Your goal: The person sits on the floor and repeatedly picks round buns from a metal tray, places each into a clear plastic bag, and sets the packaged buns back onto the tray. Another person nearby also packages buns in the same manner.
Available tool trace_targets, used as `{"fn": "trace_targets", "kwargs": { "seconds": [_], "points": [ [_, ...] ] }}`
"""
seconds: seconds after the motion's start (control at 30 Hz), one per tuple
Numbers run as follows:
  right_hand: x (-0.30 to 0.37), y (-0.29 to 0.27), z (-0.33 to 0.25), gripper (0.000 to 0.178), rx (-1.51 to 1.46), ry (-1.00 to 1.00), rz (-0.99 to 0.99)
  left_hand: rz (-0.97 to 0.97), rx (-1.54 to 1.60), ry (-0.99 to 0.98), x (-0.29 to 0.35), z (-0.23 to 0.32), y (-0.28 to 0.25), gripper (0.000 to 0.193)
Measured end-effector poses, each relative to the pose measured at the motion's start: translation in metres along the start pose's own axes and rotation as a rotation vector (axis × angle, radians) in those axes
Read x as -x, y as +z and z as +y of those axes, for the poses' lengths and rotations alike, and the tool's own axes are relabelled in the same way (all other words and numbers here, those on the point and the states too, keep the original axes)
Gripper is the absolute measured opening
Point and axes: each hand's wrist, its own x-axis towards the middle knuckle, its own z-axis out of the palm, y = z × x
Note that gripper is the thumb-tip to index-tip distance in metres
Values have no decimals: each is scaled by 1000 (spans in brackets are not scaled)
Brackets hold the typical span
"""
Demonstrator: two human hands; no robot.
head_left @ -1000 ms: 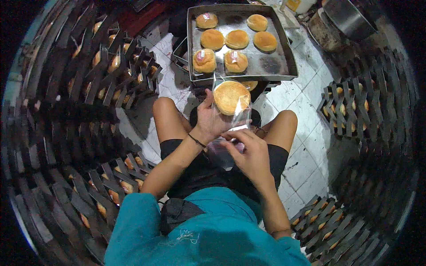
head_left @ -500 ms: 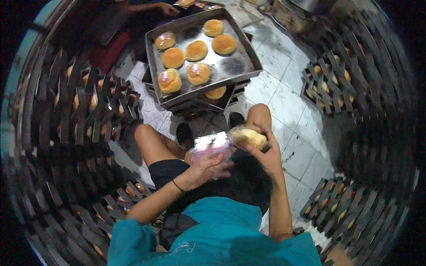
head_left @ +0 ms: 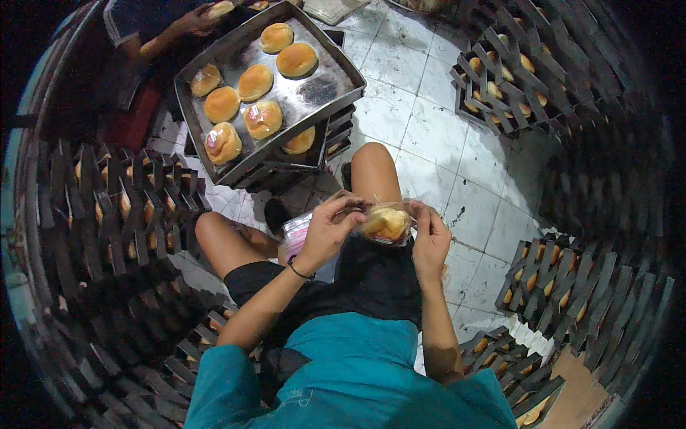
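Note:
Over my lap, a round golden bun sits inside a clear plastic bag, held between both hands. My left hand pinches the bag's edge at one side. On the other side, my right hand has fingers and thumb closed on the bag's opposite edge. A stack of clear and pink plastic bags rests on my left thigh, partly behind my left hand. In front of my knees stands a metal tray carrying several buns, some loose and some in printed clear bags.
Beneath the tray are more stacked trays, with another bun showing. A co-worker's hand holds a bun at the upper left. Stacks of dark trays with buns surround me on both sides. White floor tiles run to the right.
My left hand has left the bag stack and now grips the bun's bag together with my right hand. The view has shifted, so the tray appears farther left.

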Motion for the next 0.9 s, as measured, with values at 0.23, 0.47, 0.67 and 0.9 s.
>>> {"fn": "trace_targets", "kwargs": {
  "seconds": [0.23, 0.47, 0.67, 0.9],
  "points": [
    [-2, -7, -49, 31, 245, -170, -202, 29, -260, 131, -3, 32, 0, 14],
    [-14, 5, -46, 20, 406, -635, -61, 157, -207, 227, -13, 31, -8, 8],
    [-61, 6, -47, 31, 154, -187, -197, 217, -97, 55, -51, 24, -26, 13],
    [-93, 14, -36, 39, 23, 145, -192, 214, 95, -24, -79, 1, -21, 17]
  ]
}}
